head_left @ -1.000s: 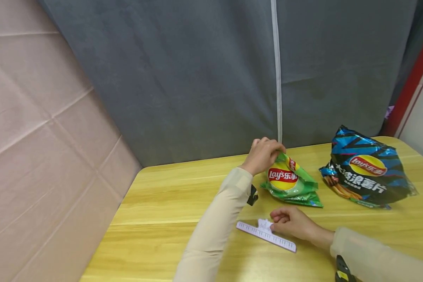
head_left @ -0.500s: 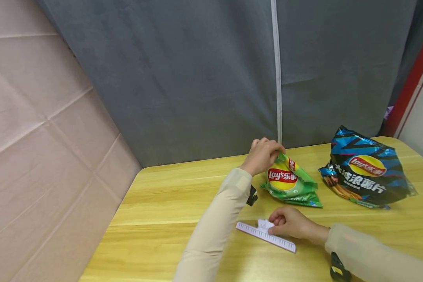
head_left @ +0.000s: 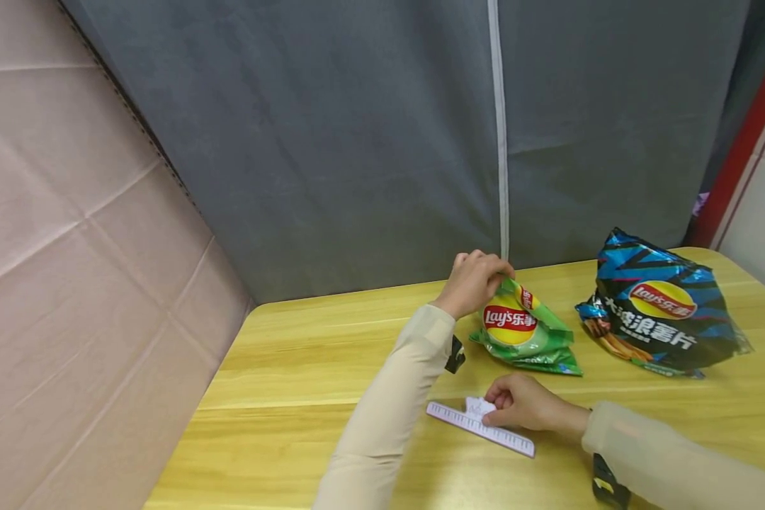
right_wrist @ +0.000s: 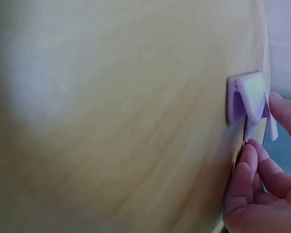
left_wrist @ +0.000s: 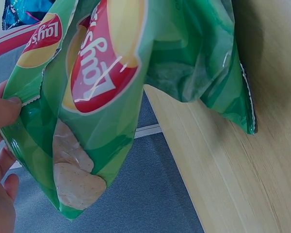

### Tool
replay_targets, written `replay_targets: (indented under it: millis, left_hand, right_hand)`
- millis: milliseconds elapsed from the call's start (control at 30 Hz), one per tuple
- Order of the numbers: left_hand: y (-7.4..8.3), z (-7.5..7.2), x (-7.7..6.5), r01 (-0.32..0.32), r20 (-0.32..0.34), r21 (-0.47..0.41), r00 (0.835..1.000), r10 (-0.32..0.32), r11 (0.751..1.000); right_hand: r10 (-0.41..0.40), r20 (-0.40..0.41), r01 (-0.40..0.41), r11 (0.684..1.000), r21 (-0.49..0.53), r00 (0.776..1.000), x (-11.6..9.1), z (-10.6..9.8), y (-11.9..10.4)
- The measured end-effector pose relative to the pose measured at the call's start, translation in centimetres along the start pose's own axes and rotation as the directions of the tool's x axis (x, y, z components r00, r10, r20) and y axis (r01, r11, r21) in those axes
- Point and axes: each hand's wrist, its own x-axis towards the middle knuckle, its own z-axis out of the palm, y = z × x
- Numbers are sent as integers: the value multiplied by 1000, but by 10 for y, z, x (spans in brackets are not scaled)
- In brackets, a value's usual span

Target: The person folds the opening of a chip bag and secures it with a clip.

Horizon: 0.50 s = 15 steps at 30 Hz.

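At the table's far side my left hand [head_left: 474,283] pinches the folded upper edge of a green Lay's chip bag [head_left: 513,333]. In the left wrist view the thumb lies on the front of the chip bag [left_wrist: 111,131], fingers behind it. My right hand [head_left: 532,404] is at a lavender bag clip [head_left: 481,426] lying on the table, a long bar with a piano-key pattern. Thumb and curled fingers pinch its raised tab. In the right wrist view the bag clip [right_wrist: 252,97] shows end-on, thumb on the outer tab and fingertips at the other tab.
A larger black and blue Lay's chip bag [head_left: 666,312] stands on the right of the wooden table [head_left: 280,382]. Behind the table hangs a grey curtain [head_left: 357,156]. A pale pink cloth wall [head_left: 89,283] borders the left side.
My right hand has shifted slightly left onto the clip's tab, and its thumb and fingers have drawn closer together. The left hand and the green chip bag keep their place.
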Motion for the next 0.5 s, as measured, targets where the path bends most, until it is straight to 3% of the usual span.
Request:
replay_targets:
  millis: [300, 500]
  left_hand:
    - [1, -1, 0, -4, 5, 8, 1000, 4, 1000]
    - [1, -2, -1, 2, 4, 14, 1000, -3, 1000]
  right_hand:
    - [34, -31, -37, 994, -100, 999, 3, 3, -3]
    - [70, -17, -72, 991, -115, 997, 5, 3, -8]
